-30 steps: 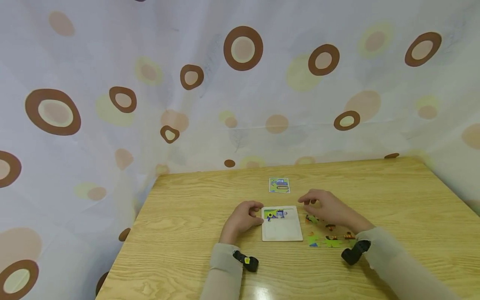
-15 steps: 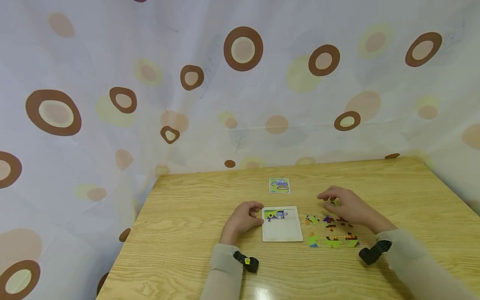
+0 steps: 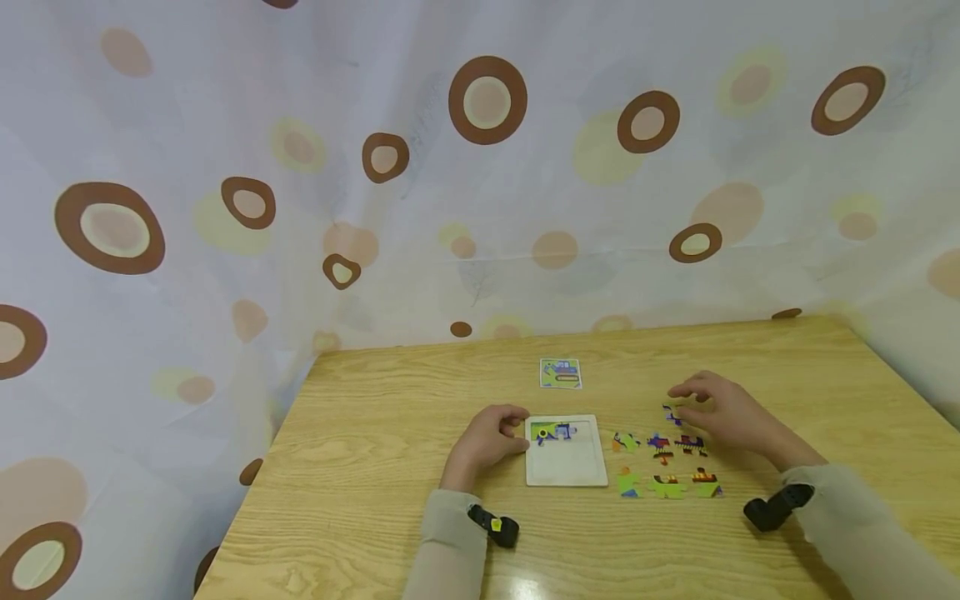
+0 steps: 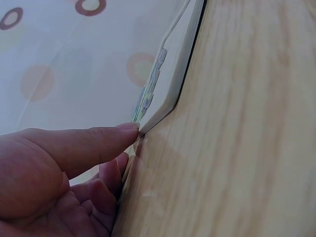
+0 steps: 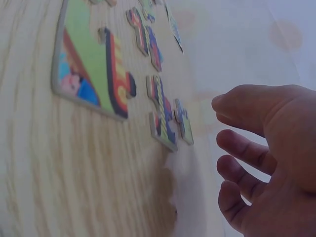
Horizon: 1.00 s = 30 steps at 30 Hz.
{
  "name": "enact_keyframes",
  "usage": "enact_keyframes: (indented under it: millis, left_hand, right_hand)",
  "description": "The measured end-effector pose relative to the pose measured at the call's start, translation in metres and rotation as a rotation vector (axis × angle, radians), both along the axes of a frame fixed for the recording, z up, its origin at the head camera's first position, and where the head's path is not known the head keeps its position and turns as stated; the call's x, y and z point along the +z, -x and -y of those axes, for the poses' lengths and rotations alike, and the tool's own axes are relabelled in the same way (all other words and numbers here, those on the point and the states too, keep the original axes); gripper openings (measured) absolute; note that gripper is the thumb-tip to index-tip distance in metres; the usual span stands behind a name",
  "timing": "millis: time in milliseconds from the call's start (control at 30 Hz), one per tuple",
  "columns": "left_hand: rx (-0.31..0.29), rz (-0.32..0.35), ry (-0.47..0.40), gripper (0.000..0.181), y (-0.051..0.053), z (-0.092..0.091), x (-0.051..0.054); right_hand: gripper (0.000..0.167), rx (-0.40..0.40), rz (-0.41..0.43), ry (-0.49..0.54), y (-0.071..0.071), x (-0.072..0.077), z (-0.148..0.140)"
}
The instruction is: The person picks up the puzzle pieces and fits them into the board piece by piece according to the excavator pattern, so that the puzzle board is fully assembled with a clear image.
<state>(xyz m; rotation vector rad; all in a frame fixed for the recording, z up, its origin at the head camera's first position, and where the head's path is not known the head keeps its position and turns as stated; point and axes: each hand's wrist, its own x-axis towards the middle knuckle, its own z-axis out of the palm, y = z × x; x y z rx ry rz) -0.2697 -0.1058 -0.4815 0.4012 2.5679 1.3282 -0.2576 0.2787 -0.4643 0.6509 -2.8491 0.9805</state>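
Note:
In the head view, a white square puzzle tray (image 3: 564,462) lies on the table, two joined pieces (image 3: 552,432) in its upper left. My left hand (image 3: 487,437) holds the tray's left edge; the left wrist view shows the thumb touching the rim, the other fingers partly hidden behind it. My right hand (image 3: 735,417), fingers loosely bent and apart, hovers with nothing visible in it. Nearest to it is a small blue-and-green puzzle piece (image 3: 671,414). Several loose puzzle pieces (image 5: 91,64) lie flat on the table.
Behind the tray lies a small picture card (image 3: 560,373) showing a blue excavator. Loose pieces with green ground (image 3: 670,487) form a row right of the tray. A spotted cloth (image 3: 555,208) hangs along the wooden table's (image 3: 375,467) back edge.
My right hand has moved right, from near the tray's upper right corner to beyond the loose pieces, uncovering more of them. The left hand and the tray have stayed put.

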Motion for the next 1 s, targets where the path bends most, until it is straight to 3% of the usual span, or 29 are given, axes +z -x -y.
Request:
enact_keyframes:
  millis: [400,700,1000]
  left_hand:
    - [0.003,-0.001,0.001,0.040,-0.001,0.000,0.001]
    - [0.005,0.001,0.008,0.041,-0.002,0.000,0.002]
    - [0.009,-0.005,0.013,0.040,-0.002,0.000,0.003]
  right_hand:
    - [0.032,-0.036,0.031,-0.042,0.007,-0.012,-0.016]
    - [0.035,-0.019,0.076,-0.053,0.006,-0.012,-0.017]
    - [0.031,-0.010,0.060,-0.059,0.008,-0.015,-0.015]
